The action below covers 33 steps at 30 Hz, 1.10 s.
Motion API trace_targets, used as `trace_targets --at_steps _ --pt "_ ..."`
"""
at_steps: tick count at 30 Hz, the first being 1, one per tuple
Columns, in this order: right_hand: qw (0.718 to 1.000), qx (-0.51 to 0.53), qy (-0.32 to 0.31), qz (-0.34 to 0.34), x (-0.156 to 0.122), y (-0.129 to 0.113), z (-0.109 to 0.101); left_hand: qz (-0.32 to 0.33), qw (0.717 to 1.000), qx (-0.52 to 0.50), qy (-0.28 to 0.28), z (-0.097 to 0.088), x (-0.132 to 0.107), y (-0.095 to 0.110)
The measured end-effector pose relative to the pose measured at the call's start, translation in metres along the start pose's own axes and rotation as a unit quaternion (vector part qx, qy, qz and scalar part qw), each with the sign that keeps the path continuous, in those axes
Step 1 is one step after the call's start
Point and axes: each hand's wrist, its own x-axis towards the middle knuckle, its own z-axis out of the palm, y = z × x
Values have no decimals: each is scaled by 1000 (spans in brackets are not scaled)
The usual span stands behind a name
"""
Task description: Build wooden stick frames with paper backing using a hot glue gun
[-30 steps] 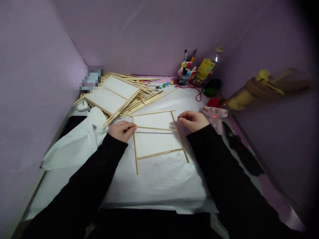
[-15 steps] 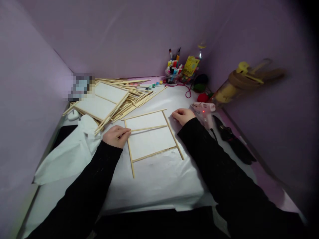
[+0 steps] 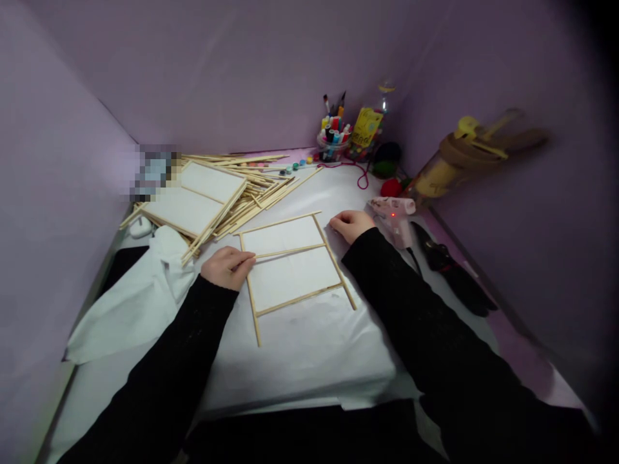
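A frame of thin wooden sticks [image 3: 298, 298] around a white panel [image 3: 290, 278] lies on the table in front of me. My left hand [image 3: 227, 267] is at its left side, thumb and fingers pinching the left end of a wooden stick [image 3: 293, 251] that spans the frame crosswise. The stick's right end reaches the frame's right side. Just past that side, my right hand [image 3: 352, 225] hovers with fingertips pressed together; whether anything small is between them cannot be made out. The pink hot glue gun [image 3: 397, 219], its red light lit, lies right of that hand.
At the back left, a second stick-framed panel [image 3: 196, 193] rests on a pile of wooden sticks [image 3: 264, 193]. White cloth [image 3: 130, 303] lies at left. Markers in a cup [image 3: 333, 145], yarn balls [image 3: 391, 187], black-handled pliers or cutters [image 3: 449, 270] and a tilted container [image 3: 440, 171] stand or lie at right.
The left hand and the left end of the stick have shifted very slightly right and down. The right hand stays nearly in place; the view has moved a little.
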Motion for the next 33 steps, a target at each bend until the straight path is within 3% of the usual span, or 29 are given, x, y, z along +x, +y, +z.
trace_targets --at_steps 8,17,25,27,29,31,33 --pt "1000 -14 -8 -21 -8 -5 -2 35 999 17 -13 -1 -4 -1" --pt "999 -14 -4 -36 -7 2 0 26 996 23 -87 -4 -5 -13" --pt "999 -7 -10 -29 -6 2 1 28 996 12 -81 -4 -6 -19" --pt "998 -4 -7 -63 -6 -3 -6 14 997 9 -72 -6 -5 -20" --pt "989 -6 -22 -144 -13 -14 -17 -9 998 8 -55 -7 -3 -21" --pt "964 -17 -90 -249 -30 -31 -29 -29 999 4 -39 -6 -1 -20" --pt "918 -25 -211 -334 -57 -50 -33 -33 999 -8 -33 -5 0 -19"
